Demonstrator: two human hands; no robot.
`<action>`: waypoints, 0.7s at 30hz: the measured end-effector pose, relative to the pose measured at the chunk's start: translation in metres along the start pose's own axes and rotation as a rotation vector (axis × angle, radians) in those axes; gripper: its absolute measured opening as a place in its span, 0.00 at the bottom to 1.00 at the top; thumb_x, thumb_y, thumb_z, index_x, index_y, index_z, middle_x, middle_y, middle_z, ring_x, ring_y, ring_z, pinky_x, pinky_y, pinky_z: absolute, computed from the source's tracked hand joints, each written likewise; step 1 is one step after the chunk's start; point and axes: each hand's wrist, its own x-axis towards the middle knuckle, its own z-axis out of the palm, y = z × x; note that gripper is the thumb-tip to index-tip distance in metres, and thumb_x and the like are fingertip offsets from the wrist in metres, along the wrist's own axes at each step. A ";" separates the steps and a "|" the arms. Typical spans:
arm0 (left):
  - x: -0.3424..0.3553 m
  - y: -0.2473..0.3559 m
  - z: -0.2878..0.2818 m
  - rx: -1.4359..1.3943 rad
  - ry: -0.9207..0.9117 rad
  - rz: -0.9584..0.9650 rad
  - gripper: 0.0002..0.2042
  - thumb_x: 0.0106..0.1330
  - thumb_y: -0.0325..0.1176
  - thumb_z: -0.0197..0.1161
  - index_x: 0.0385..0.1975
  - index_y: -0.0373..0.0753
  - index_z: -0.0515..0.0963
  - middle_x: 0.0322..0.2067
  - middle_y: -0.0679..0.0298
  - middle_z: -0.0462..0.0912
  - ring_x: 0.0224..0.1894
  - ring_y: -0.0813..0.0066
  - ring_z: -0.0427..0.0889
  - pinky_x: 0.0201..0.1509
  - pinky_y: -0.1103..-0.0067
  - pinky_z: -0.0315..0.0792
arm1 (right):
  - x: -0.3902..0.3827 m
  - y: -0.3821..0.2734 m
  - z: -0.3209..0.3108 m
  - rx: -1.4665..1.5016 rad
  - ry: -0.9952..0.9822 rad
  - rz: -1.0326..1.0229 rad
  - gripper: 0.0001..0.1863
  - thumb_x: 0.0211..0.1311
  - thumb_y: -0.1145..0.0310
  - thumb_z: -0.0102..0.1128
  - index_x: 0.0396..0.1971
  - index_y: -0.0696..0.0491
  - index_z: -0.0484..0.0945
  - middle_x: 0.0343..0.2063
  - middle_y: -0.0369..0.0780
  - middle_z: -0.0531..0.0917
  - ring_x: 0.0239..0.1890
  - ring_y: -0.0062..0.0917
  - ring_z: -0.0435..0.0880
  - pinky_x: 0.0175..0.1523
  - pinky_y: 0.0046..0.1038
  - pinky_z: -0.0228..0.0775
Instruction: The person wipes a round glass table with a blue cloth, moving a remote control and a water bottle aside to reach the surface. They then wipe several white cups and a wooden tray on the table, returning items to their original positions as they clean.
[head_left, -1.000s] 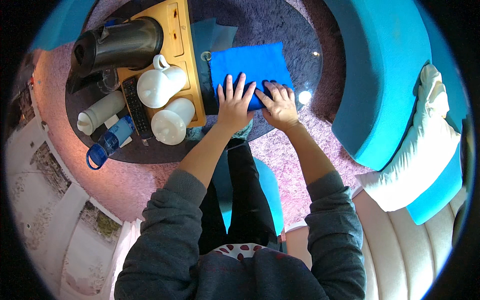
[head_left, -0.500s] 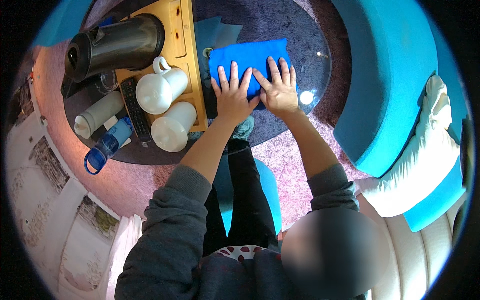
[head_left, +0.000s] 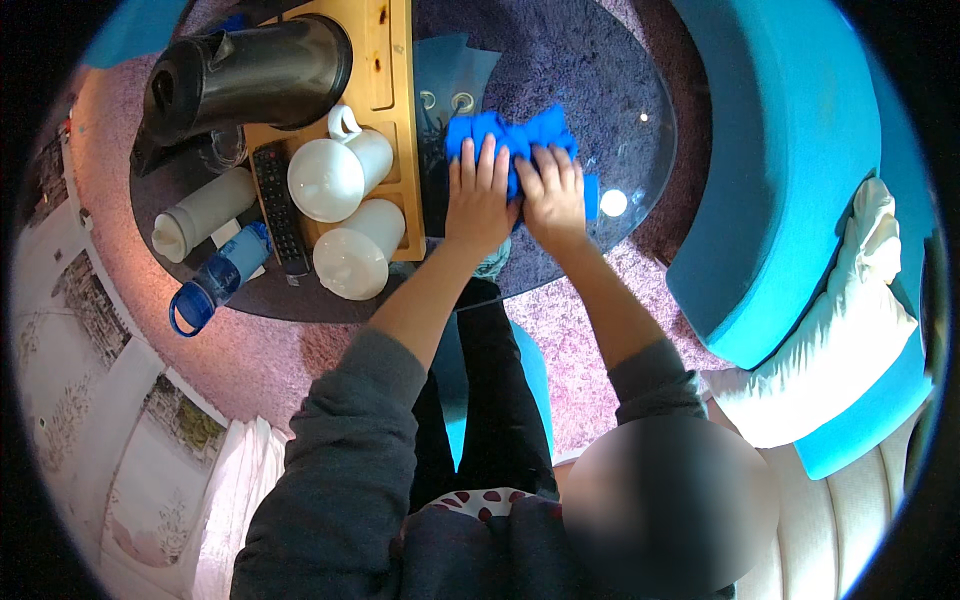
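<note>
A bright blue cloth (head_left: 512, 135) lies bunched in loose folds on the round glass table. Over its left near part, my left hand (head_left: 481, 200) presses down with the fingers bent into the fabric. My right hand (head_left: 555, 200) grips the right part in the same way, close beside the left. Both thumbs and the cloth under the palms are mostly hidden. A flat blue strip (head_left: 591, 196) shows just right of my right hand.
Left of the cloth, a wooden tray (head_left: 398, 110) bears a dark kettle (head_left: 265, 78), a white mug (head_left: 327, 180) and a white cup (head_left: 352, 268). A remote (head_left: 280, 212), a pale bottle (head_left: 205, 213) and a blue bottle (head_left: 222, 275) lie farther left. A teal sofa (head_left: 800, 180) curves at right.
The cloth was spread flat under my outspread fingers; now it is crumpled and drawn together. My fingers have curled closer, and the view has shifted slightly.
</note>
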 end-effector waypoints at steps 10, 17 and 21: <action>-0.036 -0.004 0.009 0.020 -0.053 -0.108 0.31 0.60 0.35 0.53 0.61 0.31 0.51 0.64 0.47 0.44 0.66 0.43 0.40 0.65 0.54 0.40 | -0.005 -0.016 0.003 0.080 -0.135 -0.130 0.24 0.51 0.71 0.49 0.52 0.49 0.69 0.56 0.43 0.65 0.59 0.41 0.62 0.59 0.48 0.55; 0.043 0.016 0.026 -0.099 0.141 0.010 0.32 0.57 0.35 0.53 0.61 0.33 0.53 0.65 0.47 0.45 0.66 0.44 0.41 0.66 0.54 0.36 | 0.042 0.049 -0.008 -0.122 -0.007 -0.074 0.19 0.54 0.68 0.47 0.47 0.47 0.74 0.57 0.42 0.67 0.62 0.35 0.62 0.63 0.45 0.50; 0.036 0.054 0.032 -0.173 0.052 0.070 0.30 0.56 0.35 0.51 0.60 0.33 0.57 0.65 0.51 0.48 0.66 0.46 0.43 0.66 0.56 0.38 | -0.004 0.063 -0.025 -0.161 0.013 0.084 0.19 0.53 0.71 0.47 0.47 0.49 0.74 0.57 0.43 0.67 0.61 0.37 0.62 0.62 0.44 0.52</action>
